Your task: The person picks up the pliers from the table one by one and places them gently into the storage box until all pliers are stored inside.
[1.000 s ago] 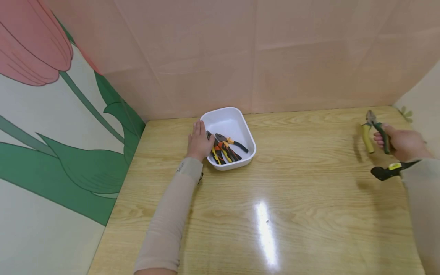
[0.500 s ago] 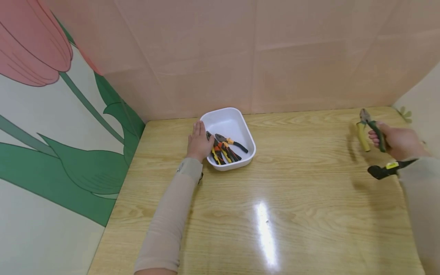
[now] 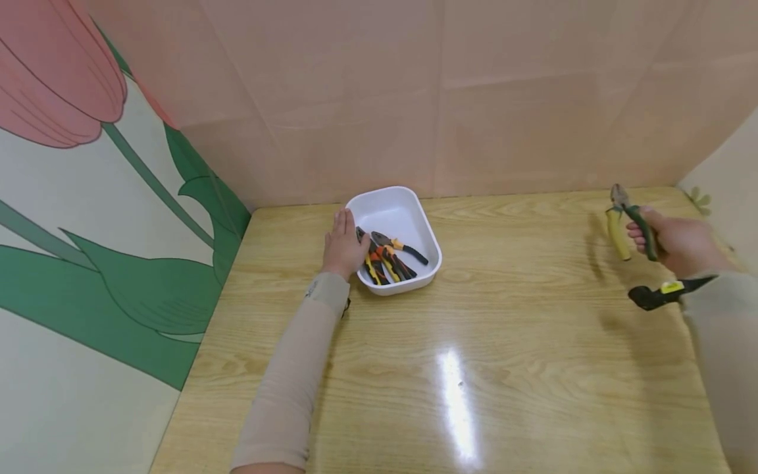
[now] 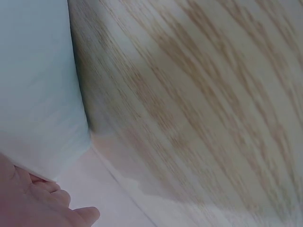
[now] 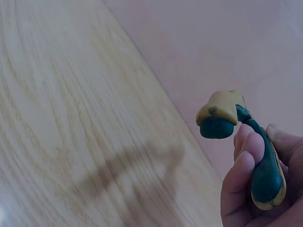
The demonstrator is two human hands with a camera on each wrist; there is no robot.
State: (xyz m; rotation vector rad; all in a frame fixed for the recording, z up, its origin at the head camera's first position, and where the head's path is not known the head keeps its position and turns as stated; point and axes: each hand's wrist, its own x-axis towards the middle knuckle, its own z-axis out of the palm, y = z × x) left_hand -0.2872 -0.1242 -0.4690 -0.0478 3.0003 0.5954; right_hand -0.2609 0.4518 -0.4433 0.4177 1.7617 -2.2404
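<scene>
**A:** Fingers [image 3: 342, 220] of the left hand [image 3: 343, 245] lie straight and flat against the near-left rim of the white tray [image 3: 398, 209], steadying it at the back of the wooden surface [image 3: 474, 342], beside the tulip-painted wall panel [image 3: 89, 197].

**B:** And inside the tray?

**A:** Several pliers [image 3: 387, 255] in a loose heap, handles black, orange and yellow, lying towards the tray's near end, just right of the thumb.

**B:** Farther right?

**A:** Bare wood with a streak of glare, then the right hand [image 3: 675, 242], raised above the surface near the far-right corner, well apart from the tray. Its fingers are curled tight round one handle of the green-and-yellow pliers [image 3: 628, 220]; the other handle hangs free, nose pointing up. The wrist view shows the grip on the green handle [image 5: 265, 172] plainly.

**B:** Which step would you call it?

**A:** A carry, by my reading: one tool lifted, the rest gathered. The next move seems to call for a long sweep leftward to the tray, and a low release clear of the steadying hand.
</scene>
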